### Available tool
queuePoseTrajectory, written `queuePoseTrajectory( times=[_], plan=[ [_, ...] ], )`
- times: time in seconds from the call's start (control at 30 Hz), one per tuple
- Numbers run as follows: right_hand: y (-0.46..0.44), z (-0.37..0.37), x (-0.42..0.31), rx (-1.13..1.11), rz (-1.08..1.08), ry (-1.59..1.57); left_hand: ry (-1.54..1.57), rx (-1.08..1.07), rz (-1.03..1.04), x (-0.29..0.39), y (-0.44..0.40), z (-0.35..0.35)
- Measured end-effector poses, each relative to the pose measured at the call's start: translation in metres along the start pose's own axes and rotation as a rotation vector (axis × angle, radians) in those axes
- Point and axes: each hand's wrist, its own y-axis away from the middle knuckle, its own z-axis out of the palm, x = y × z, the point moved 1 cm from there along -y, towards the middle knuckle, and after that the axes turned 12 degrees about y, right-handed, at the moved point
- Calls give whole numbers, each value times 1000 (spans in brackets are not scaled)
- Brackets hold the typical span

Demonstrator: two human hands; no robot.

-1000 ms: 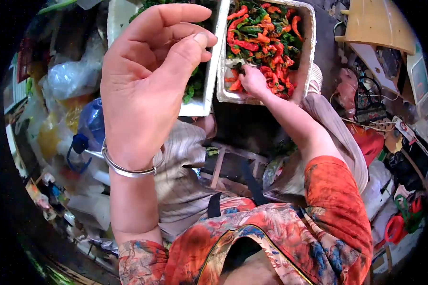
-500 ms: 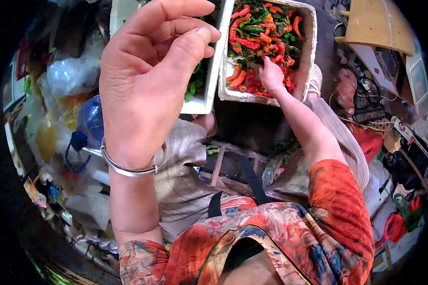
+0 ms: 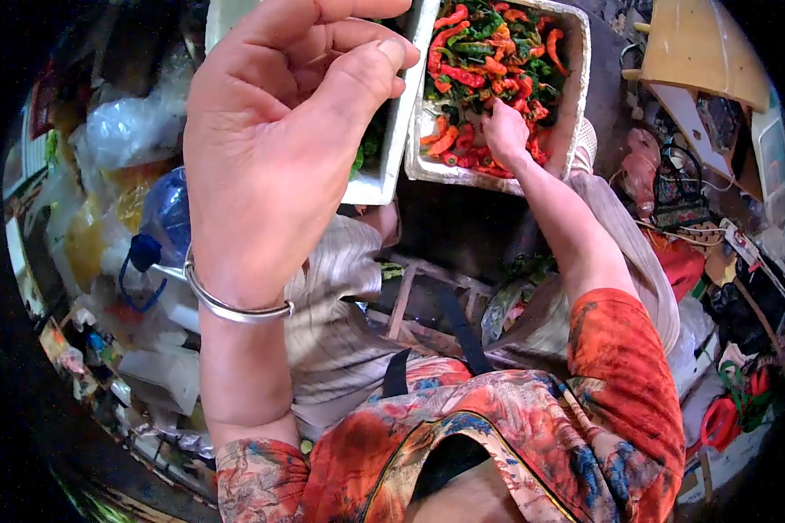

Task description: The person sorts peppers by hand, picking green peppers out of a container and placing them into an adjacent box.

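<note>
My left hand [image 3: 275, 157] is raised close to the camera, in front of the left foam box [image 3: 377, 188], a metal bangle [image 3: 235, 307] around its wrist. Its fingers are loosely curled, the index finger apart from the thumb, and nothing shows in the palm. Green produce is partly visible in that box behind the hand. In the right white foam box [image 3: 583, 83], my right hand [image 3: 506, 135] is down among red and green chili peppers [image 3: 471, 48]. Its fingers are bent together at the peppers; whatever they grip is hidden.
Plastic bags [image 3: 131, 135] and a blue-tinted plastic bottle [image 3: 164, 213] lie at the left. A wooden frame [image 3: 410, 301] stands between my legs. To the right are a tan panel [image 3: 706, 48], a red cloth [image 3: 674, 261] and mixed clutter.
My right hand has drawn its fingers in among the peppers, where one finger pointed out before. My left hand keeps its pose. The boxes sit slightly farther right in view.
</note>
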Motion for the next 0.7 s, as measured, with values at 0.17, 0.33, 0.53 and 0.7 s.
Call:
queuePoseTrajectory(
  times=[0.17,0.33,0.53,0.7],
  plan=[
    [-7,-9,7,-41,66,-25,-13,25,-58,1,-1,5],
    [-32,-29,24,-300,-44,-150,74,-24,-58,-4,-1,4],
    [-15,-105,29,-580,30,-534,144,-42,-40,-3,0,3],
    [10,-167,24,-658,-35,-657,194,-67,37,-9,-1,6]
  ],
)
